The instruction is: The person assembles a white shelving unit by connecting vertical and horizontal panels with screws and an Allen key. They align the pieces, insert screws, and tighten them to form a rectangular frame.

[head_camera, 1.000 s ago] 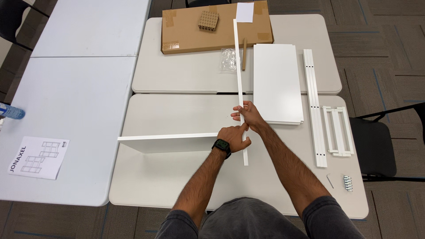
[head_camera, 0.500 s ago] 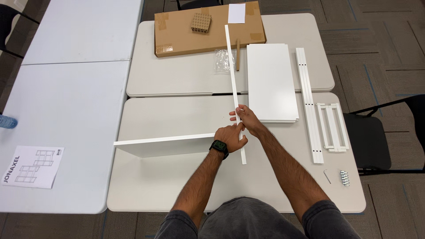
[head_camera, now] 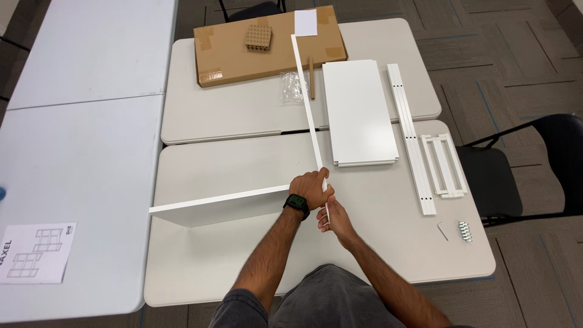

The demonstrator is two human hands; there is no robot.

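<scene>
My left hand [head_camera: 313, 187] clamps panel corner; right hand [head_camera: 333, 215] at 5 o'clock pinches upright board [head_camera: 308, 103] end; keep edges flush with side panel [head_camera: 220, 202].

Both forearms reach forward from the near edge of the tabletop and meet toward its middle. The left hand [head_camera: 312, 187], a dark watch on its wrist, is curled into a closed grip, knuckles up. The right hand [head_camera: 333, 217] sits just beside and nearer, fingers loosely bent, thumb raised toward the left.
</scene>
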